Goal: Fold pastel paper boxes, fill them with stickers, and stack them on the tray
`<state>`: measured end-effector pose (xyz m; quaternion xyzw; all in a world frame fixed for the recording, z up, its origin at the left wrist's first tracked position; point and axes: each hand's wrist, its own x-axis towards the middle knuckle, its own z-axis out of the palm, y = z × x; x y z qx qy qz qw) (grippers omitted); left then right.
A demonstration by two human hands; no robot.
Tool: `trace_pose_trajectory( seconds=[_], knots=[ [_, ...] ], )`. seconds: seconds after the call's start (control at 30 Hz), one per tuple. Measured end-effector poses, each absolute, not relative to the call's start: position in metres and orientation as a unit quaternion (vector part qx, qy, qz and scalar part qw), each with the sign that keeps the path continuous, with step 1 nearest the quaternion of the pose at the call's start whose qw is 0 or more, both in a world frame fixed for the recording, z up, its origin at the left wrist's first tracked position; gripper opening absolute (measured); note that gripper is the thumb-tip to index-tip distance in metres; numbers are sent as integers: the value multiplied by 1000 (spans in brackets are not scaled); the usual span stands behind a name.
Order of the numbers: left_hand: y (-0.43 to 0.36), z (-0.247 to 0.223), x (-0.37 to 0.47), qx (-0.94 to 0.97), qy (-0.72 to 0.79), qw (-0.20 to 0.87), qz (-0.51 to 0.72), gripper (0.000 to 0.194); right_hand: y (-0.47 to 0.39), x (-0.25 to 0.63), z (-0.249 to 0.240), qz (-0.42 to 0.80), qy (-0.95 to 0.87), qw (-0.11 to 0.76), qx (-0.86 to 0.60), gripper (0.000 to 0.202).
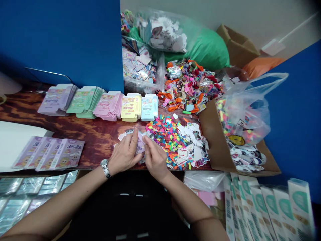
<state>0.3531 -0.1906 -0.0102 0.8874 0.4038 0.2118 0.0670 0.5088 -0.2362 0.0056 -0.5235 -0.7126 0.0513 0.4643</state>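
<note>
A small purple printed card box [140, 144] is held between my two hands over the front of the table. My left hand [124, 150], with a metal watch on its wrist, grips the box from the left, fingers along its upper side and thumb below. My right hand [155, 155] is closed at the box's right end, its fingertips pinched at the edge. Whether those fingertips also hold a small piece is hidden. White cut-out stickers [122, 136] lie partly under my left hand. Just right of my right hand spreads a pile of small bright-coloured pieces [167, 135].
Flat box stacks in purple [56, 98], green [84, 100], pink [108, 104], yellow [130, 106] and blue [149, 106] line the back. Filled purple boxes [69, 154] lie left. Cut-outs [197, 142], mixed trinkets [188, 85] and a carton [213, 134] stand right.
</note>
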Motion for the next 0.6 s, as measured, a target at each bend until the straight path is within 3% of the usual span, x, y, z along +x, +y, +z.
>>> trace_pose_trajectory(
  seconds=[0.1,0.3,0.6],
  knots=[
    [-193,-7,350,884,418,73,196,97,-237,502,-1,54,-725,466,-504,56],
    [-208,4,324,859,482,100,138,92,-235,498,-5,179,-762,423,-456,59],
    [-219,8,283,803,568,23,176,88,-216,476,1,215,-772,430,-415,55]
  ],
)
